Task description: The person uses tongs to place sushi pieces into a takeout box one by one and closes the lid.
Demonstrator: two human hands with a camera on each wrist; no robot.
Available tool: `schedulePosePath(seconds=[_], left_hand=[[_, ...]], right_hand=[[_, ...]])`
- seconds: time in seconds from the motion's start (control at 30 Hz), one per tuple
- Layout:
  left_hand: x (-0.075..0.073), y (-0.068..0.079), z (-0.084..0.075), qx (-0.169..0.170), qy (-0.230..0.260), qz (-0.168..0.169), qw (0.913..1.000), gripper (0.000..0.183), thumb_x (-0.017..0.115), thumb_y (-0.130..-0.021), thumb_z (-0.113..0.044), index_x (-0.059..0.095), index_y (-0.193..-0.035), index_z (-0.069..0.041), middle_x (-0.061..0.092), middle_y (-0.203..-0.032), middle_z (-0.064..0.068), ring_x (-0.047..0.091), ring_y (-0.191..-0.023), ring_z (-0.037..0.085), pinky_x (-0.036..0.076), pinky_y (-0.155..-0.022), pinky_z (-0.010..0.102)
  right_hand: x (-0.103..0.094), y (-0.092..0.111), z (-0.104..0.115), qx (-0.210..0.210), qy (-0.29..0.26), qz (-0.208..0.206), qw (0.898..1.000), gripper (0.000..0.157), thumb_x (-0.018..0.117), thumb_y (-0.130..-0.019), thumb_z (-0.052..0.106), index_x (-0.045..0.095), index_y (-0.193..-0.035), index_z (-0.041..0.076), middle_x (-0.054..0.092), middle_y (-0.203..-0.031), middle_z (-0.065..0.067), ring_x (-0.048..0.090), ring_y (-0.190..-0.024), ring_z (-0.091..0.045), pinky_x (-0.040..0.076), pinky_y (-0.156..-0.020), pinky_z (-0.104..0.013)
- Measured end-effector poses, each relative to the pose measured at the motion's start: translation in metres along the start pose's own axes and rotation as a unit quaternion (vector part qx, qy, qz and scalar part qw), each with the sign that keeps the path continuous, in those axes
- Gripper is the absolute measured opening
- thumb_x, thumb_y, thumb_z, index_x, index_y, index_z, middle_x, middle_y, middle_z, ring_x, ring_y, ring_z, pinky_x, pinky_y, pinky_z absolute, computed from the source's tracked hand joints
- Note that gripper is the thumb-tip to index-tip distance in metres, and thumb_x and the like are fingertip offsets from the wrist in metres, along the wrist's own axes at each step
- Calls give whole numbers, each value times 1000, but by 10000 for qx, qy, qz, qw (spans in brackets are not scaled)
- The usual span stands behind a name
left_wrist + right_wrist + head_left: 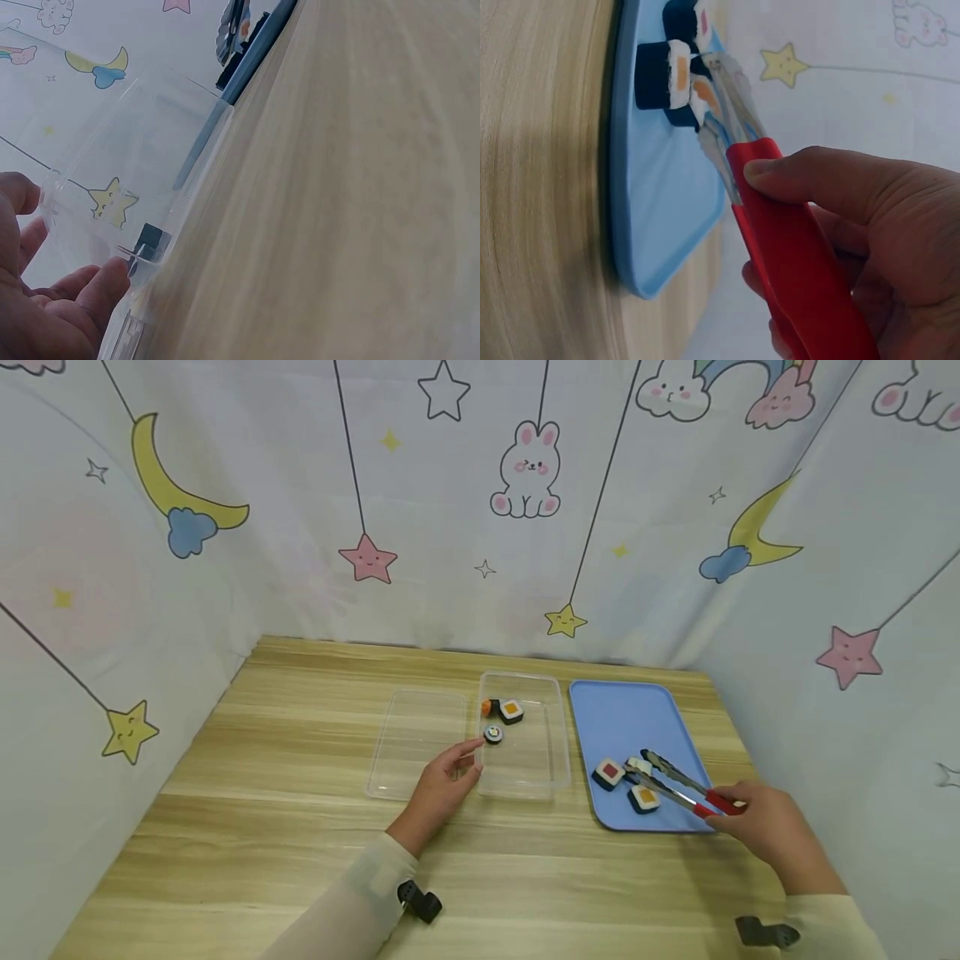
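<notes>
My left hand [444, 783] holds the left side of a clear plastic box [562, 743] by its near left corner, finger and thumb at the wall. Inside lie a small round sushi roll [492, 734], a sushi piece with a yellow-orange centre [512, 713] and an orange-topped dark piece [487, 707]. My right hand [768, 827] grips red-handled metal tongs [787, 247]. Their spread tips straddle a white-topped sushi piece [639, 766] on a blue tray [626, 714]; whether they touch it, I cannot tell. Beside it sit a red-centred piece [608, 773] and an orange-centred piece [643, 798].
A flat clear plastic lid or tray [412, 735] lies left of the box, partly behind my left hand. The wooden table [300, 827] ends at a cartoon-printed white curtain [450, 602] at the back and both sides.
</notes>
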State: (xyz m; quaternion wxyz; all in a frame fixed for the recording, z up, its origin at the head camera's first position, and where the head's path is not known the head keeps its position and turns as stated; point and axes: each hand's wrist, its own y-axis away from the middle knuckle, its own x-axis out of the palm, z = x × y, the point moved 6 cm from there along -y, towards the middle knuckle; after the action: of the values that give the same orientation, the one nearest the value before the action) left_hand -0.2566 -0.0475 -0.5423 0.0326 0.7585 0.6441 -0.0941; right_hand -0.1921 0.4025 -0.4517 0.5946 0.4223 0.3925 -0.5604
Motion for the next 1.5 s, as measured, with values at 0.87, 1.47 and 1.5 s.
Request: schedulePosePath(seconds=[0.87,1.47,1.5], left_hand=[[0,1,1,-36,51,-25,10000,42,68,-101,-13,65,-142,-16,60,-147,2,62,-128,28,45,-108,56],[0,1,0,-31,-3,-7,10000,42,67,-101,-14,64,-143,-15,58,-148,1,61,-129,29,45,-109,56],[0,1,0,-36,-18,-6,10000,42,67,-102,-14,64,-143,-15,58,-148,2,61,-129,29,45,-109,55]], right_hand=[[-3,-1,1,165,-298,-226,9992,50,87,-83,24,73,-120,-6,72,-103,-19,64,-86,-31,50,-63,-35],[-16,-17,28,42,-392,-419,9983,50,86,-84,24,72,-122,-6,71,-101,-19,60,-84,-31,49,-62,-34],[-16,-18,30,23,-404,-436,9982,50,86,-84,24,72,-122,-5,71,-103,-20,61,-85,-31,50,-63,-34]])
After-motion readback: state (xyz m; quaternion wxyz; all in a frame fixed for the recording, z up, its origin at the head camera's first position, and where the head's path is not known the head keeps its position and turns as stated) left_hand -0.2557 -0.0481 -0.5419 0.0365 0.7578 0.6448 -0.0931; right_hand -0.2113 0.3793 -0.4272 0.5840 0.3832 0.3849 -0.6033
